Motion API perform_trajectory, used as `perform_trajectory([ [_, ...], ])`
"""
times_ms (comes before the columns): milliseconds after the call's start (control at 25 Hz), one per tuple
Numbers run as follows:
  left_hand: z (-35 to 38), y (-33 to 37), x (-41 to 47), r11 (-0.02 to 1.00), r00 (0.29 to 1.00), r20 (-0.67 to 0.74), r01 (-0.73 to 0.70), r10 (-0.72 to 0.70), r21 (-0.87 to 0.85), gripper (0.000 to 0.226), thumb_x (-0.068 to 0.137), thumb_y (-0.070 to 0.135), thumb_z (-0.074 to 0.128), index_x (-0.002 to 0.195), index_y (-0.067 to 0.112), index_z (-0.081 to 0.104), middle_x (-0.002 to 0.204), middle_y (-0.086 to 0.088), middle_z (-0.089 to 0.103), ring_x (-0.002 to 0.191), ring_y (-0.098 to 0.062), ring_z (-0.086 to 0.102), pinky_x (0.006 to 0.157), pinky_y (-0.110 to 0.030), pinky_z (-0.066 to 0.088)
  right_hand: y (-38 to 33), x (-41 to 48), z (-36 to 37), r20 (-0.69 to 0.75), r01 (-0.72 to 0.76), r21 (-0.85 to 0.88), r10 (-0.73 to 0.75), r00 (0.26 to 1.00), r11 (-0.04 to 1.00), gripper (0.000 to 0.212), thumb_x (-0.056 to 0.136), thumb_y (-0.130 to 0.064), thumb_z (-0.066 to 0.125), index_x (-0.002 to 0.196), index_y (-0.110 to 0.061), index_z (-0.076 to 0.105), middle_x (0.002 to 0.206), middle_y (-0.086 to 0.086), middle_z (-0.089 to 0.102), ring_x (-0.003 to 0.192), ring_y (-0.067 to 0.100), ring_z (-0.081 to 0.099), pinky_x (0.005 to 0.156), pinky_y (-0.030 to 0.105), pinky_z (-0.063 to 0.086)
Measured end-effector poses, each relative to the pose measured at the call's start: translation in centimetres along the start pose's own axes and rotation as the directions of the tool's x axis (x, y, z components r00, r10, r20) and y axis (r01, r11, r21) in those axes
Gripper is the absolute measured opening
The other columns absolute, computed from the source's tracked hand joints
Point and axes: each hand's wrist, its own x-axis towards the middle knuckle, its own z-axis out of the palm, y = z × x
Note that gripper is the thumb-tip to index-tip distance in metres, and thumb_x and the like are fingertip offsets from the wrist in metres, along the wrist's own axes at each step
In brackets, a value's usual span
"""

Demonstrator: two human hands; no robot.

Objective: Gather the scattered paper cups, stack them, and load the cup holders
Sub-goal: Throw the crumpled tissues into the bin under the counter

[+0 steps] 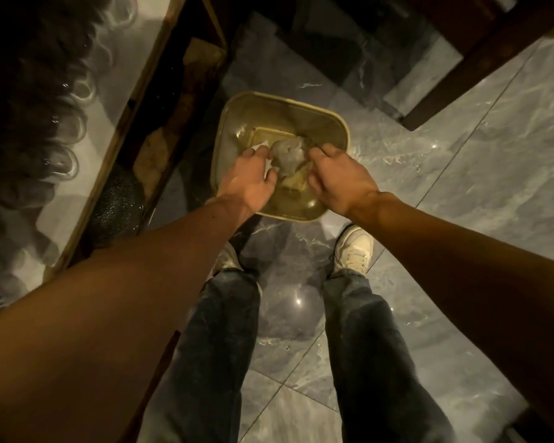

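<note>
1. No whole paper cup shows. The nearest candidate is a pale crumpled wad [290, 155] lying inside the brass-coloured bin [301, 105], which stands on the marble floor [461, 161] just ahead of the person's feet (whether the wad is crushed cups or plain paper cannot be told).
2. Handling, as a judgement: it looks light, soft and already creased, so it would give under any squeeze. It is best cupped round its bulk, not taken by a loose edge that could tear.
3. Left hand [250, 183]: the grip is bent inward, with fingers and thumb pinching a white scrap [263, 144] beside the wad.
4. Right hand [336, 180]: the fingers curl against the wad's right edge. Whether this grip has closed on it, I cannot tell.
5. Glasses [68, 161] stand on the bench [135, 78] at left, well apart from the bin.
</note>
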Motion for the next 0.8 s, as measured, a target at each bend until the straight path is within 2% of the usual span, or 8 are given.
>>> perform_trajectory([
  [160, -4.1, 3.6, -5.7, 0.984, 0.993, 0.003, -0.120, 0.121, 0.129, 0.035, 0.098, 0.031, 0.043, 0.129, 0.016, 0.049, 0.133, -0.010, 0.051, 0.116, -0.030, 0.053, 0.092, -0.037, 0.043, -2.1, -5.4, -4.9, -0.093, 0.013, 0.030, -0.010, 0.996, 0.999, 0.038, 0.100, -0.028, 0.042, 0.134, -0.012, 0.046, 0.128, 0.013, 0.053, 0.110, 0.033, 0.055, 0.087, 0.037, 0.047],
  [320, -9.1, 7.8, -13.0, 0.956, 0.970, -0.042, -0.227, 0.239, 0.185, 0.034, 0.097, 0.035, 0.044, 0.126, 0.019, 0.052, 0.127, -0.007, 0.054, 0.111, -0.030, 0.056, 0.085, -0.038, 0.045, -5.1, -12.2, -11.3, -0.176, 0.035, 0.016, -0.032, 0.984, 0.999, 0.037, 0.101, -0.032, 0.039, 0.128, -0.010, 0.050, 0.124, 0.015, 0.055, 0.107, 0.034, 0.055, 0.086, 0.043, 0.049],
  [480, -15.0, 11.2, -19.8, 0.891, 0.922, -0.050, -0.356, 0.384, 0.284, 0.035, 0.096, 0.040, 0.044, 0.123, 0.020, 0.054, 0.120, -0.006, 0.056, 0.109, -0.030, 0.056, 0.085, -0.041, 0.046, -7.6, -19.3, -18.3, -0.283, -0.044, 0.050, 0.056, 0.957, 0.998, 0.039, 0.100, -0.036, 0.039, 0.130, -0.014, 0.050, 0.124, 0.013, 0.055, 0.112, 0.034, 0.054, 0.088, 0.047, 0.049],
  [640, -21.7, 16.3, -26.6, 0.811, 0.855, -0.057, -0.465, 0.515, 0.356, 0.040, 0.097, 0.044, 0.039, 0.126, 0.020, 0.052, 0.126, -0.006, 0.055, 0.114, -0.029, 0.053, 0.090, -0.041, 0.043, -10.9, -27.3, -25.2, -0.440, -0.120, 0.188, 0.193, 0.877, 0.975, 0.044, 0.099, -0.038, 0.041, 0.138, -0.016, 0.044, 0.129, 0.012, 0.052, 0.117, 0.032, 0.053, 0.094, 0.045, 0.047],
  [800, -27.8, 23.0, -31.3, 0.656, 0.703, -0.059, -0.625, 0.709, 0.423, 0.047, 0.096, 0.048, 0.034, 0.129, 0.020, 0.052, 0.127, -0.005, 0.057, 0.116, -0.026, 0.053, 0.096, -0.043, 0.045, -13.2, -34.5, -30.8, -0.630, -0.127, 0.256, 0.265, 0.730, 0.958, 0.042, 0.098, -0.038, 0.043, 0.134, -0.015, 0.048, 0.128, 0.011, 0.053, 0.118, 0.030, 0.053, 0.096, 0.044, 0.047],
])
